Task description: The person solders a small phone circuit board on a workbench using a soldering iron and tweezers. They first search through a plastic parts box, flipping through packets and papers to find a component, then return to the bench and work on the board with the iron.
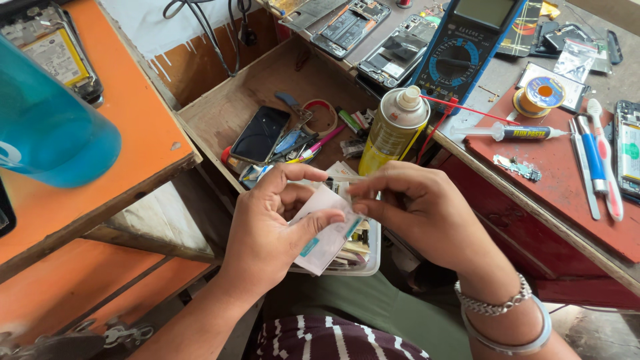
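Observation:
My left hand (pixel 273 227) holds a small white packet (pixel 327 233) with teal marks, thumb pressed on its front. My right hand (pixel 413 213) pinches the packet's top edge between thumb and fingers. Both hands hover over a clear plastic box (pixel 370 257) of small parts resting on my lap. A yellow spray can (pixel 393 130) with a white cap stands just behind my hands.
An open wooden drawer (pixel 220 107) holds a black phone (pixel 260 135), tape and pens. A blue multimeter (pixel 460 50), opened phones, a syringe tube (pixel 520 132), a solder spool (pixel 541 95) and tweezers lie on the bench at right. A blue bottle (pixel 47 127) stands on the orange shelf (pixel 140 133) at left.

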